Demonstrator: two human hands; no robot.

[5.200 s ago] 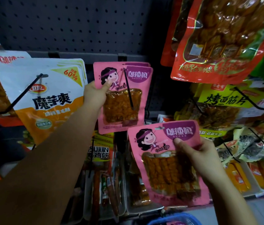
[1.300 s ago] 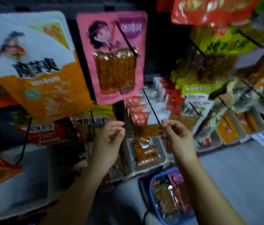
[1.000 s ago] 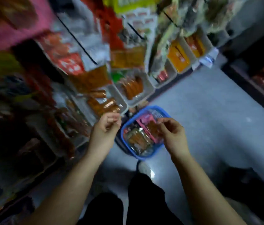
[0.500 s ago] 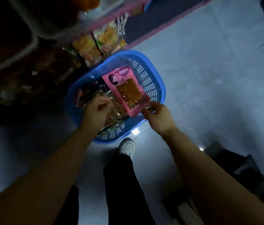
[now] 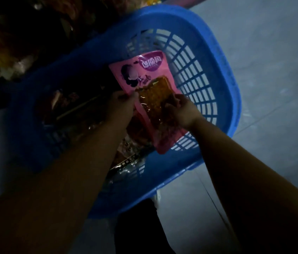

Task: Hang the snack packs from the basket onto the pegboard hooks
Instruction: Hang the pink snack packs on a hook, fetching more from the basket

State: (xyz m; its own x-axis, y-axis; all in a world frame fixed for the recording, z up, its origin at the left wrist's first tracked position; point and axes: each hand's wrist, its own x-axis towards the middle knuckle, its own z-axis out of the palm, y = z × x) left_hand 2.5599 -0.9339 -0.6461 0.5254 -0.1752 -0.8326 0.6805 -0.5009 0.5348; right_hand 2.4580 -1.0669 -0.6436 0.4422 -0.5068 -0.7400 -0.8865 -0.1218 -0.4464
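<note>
A pink snack pack (image 5: 150, 83) with a cartoon figure and a clear window of brown pieces lies tilted over the blue plastic basket (image 5: 223, 74) on the floor. My left hand (image 5: 120, 105) pinches the pack's left edge. My right hand (image 5: 183, 110) grips its right side over the window. Both arms reach down into the basket. More packs (image 5: 126, 154), dark and hard to make out, lie in the basket under the pink one. The pegboard and its hooks are out of view.
The basket sits on a pale grey tiled floor (image 5: 272, 88). Dim shelf goods (image 5: 7, 43) fill the upper left beside the basket. My dark trouser leg (image 5: 140, 228) stands just below the basket's near rim.
My view dropped from the pegboard down to the basket. Both hands went into it and closed on a pink pack; half a second ago only the right hand touched it.
</note>
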